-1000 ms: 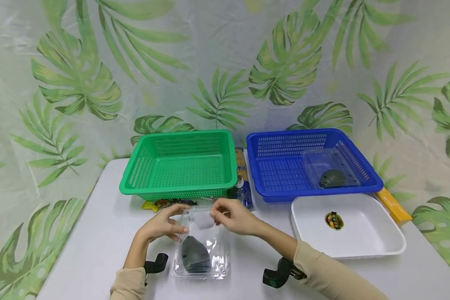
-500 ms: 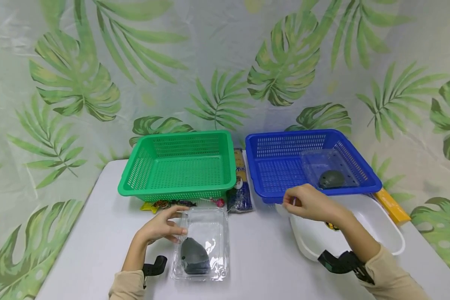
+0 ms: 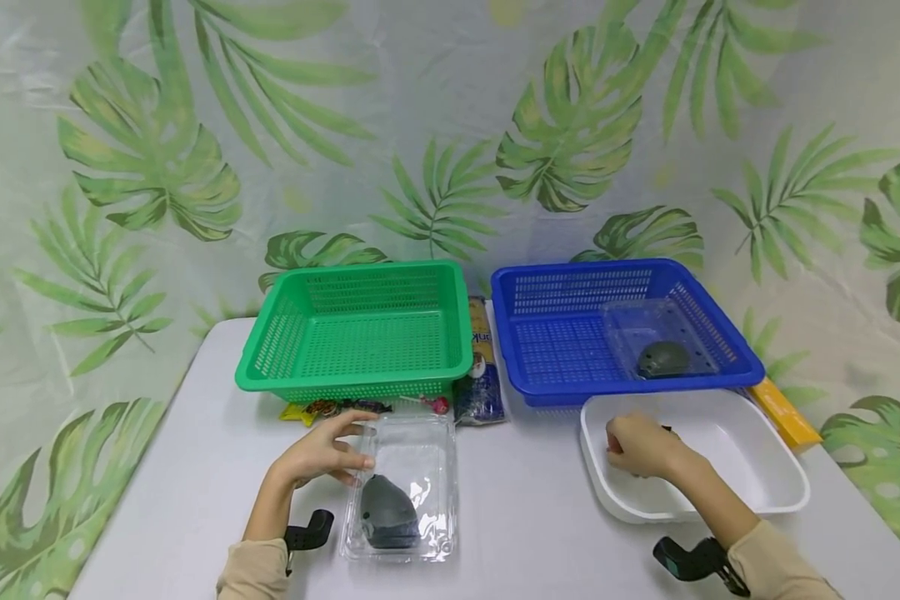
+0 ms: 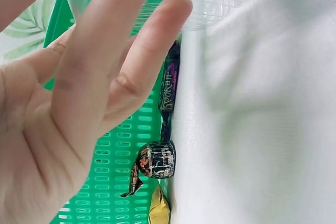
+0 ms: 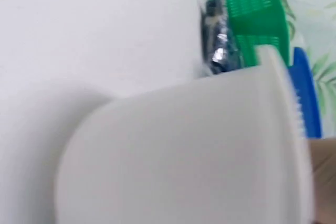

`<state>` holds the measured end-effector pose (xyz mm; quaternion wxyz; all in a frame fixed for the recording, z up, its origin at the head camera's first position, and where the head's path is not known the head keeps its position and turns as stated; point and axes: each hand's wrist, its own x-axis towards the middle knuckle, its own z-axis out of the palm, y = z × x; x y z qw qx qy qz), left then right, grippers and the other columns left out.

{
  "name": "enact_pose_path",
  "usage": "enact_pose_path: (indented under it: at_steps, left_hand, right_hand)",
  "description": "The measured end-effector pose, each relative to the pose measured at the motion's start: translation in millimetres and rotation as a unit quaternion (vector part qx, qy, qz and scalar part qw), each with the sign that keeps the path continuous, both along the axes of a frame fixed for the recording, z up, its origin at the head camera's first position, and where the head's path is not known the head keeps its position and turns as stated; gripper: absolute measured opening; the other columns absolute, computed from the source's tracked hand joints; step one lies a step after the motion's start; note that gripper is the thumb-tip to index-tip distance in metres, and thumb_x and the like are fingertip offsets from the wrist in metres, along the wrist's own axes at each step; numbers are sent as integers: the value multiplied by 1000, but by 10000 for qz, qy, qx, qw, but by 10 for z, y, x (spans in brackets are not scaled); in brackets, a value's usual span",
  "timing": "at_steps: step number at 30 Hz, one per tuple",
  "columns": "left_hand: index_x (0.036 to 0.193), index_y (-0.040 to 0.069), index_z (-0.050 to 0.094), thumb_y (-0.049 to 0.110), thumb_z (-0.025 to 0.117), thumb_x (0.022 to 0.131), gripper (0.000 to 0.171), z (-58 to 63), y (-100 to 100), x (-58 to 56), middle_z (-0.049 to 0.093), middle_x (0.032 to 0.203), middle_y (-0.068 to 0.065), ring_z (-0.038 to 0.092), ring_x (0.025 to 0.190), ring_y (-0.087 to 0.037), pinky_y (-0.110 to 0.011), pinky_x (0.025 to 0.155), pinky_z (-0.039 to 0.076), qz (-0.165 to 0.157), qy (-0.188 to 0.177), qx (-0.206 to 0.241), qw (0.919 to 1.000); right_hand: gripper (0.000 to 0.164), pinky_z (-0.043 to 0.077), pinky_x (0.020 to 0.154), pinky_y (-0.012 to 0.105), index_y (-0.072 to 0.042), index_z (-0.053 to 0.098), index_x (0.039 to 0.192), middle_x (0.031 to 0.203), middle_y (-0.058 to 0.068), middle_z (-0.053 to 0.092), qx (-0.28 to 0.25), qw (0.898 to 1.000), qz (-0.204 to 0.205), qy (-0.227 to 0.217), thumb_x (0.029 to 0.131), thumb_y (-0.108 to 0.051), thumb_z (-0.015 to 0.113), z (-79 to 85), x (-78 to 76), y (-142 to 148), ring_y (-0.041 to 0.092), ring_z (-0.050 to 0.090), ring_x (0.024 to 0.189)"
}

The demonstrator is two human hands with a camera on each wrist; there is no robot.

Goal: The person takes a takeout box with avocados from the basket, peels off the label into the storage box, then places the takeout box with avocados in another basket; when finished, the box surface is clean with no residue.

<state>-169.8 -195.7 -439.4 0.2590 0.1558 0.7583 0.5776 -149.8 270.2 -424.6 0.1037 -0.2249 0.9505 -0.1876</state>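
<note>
My left hand [image 3: 328, 450] touches the upper left edge of a clear plastic clamshell box [image 3: 427, 450] on the table; in the left wrist view its fingers [image 4: 157, 40] are fairly straight at the box's edge. Inside the box lies a dark grey-green, rounded object [image 3: 388, 510]. My right hand [image 3: 641, 446] is down inside the white plastic tub [image 3: 750, 450], knuckles bent. Its fingertips are hidden, and I cannot tell whether it holds anything. In the right wrist view the tub's wall [image 5: 184, 150] covers most of this hand.
Behind stand a green basket [image 3: 375, 387] and a blue basket [image 3: 562, 385], which holds another clear box [image 3: 622, 321] and a dark rounded object [image 3: 663, 358]. Between them lies a printed packet [image 3: 483, 392]. Wrapped candies [image 4: 157, 158] and a pink lollipop [image 3: 438, 405] lie before the green basket. An orange box [image 3: 783, 412] is right.
My right hand has lifted a whitish, flat rounded piece from the clear box, carried it right, and lowered into the white tub. The piece is now out of sight. My left hand has stayed.
</note>
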Motion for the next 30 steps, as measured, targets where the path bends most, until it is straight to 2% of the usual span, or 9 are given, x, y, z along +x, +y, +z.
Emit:
enact_pose_path:
  at_steps: [3,5,11,17,21,24,26,28,30]
  left_hand:
    - [141,-3,33,10,73,82,72,-3,2,-4,30,138,-38,64,89,-29,-43,63,58,-14,1,-16,10000]
    - [141,-3,33,11,74,82,73,-6,1,-7,30,138,-38,64,89,-28,-43,63,58,-9,-4,-14,10000]
    - [142,-5,28,11,75,81,78,-5,7,19,37,128,-38,65,83,-28,-43,63,58,245,-55,-12,9997]
    - [135,-19,26,9,75,79,79,-2,13,29,54,95,-18,60,63,-16,-36,57,57,560,-197,-182,9981]
    - [132,-20,25,5,72,79,76,47,25,60,57,95,-17,60,64,-14,-30,58,56,670,-243,120,9974]
    - [132,-18,21,3,70,79,76,168,61,83,57,101,-19,63,70,-15,-29,59,55,647,-156,479,9966]
    - [132,-18,19,3,68,81,74,294,113,81,58,99,-18,64,71,-15,-28,59,55,557,-19,700,9960]
    - [134,-17,18,2,66,82,73,451,203,51,59,96,-16,64,70,-15,-29,60,56,464,59,1004,9938]
    - [137,-14,17,2,65,83,74,632,335,-3,58,98,-16,64,71,-14,-30,62,56,499,99,1232,9911]
  right_hand:
    - [14,45,45,21,-5,59,73,53,-2,53,-475,9940,7,-989,86,0,59,-59,6,8,9,53,43]
    - [12,48,46,22,-2,63,77,56,0,57,-689,9875,58,-1414,89,-2,59,-68,-10,27,12,57,47]
    - [20,53,50,25,-1,67,82,67,3,61,-1026,9759,340,-1897,93,-15,59,73,-121,159,15,60,57]
    - [18,56,54,29,4,64,88,76,5,64,-1501,9773,129,-1490,95,-10,54,484,-313,460,16,64,63]
    - [17,57,57,33,10,60,98,82,13,65,-1661,9837,-365,-589,96,-5,51,708,-471,765,16,65,67]
    - [27,55,69,46,16,54,110,92,30,62,-1248,9862,-1009,410,96,-7,51,744,-618,1006,34,65,81]
    - [37,50,78,57,19,47,117,104,41,55,-748,9835,-1458,766,96,-10,51,724,-726,1158,49,58,92]
    - [46,42,83,65,22,41,124,115,46,46,-199,9800,-1819,780,94,-12,51,696,-820,1290,59,47,101]
    - [51,43,81,65,26,36,125,112,48,44,174,9767,-2060,578,90,-9,50,661,-897,1398,60,47,96]
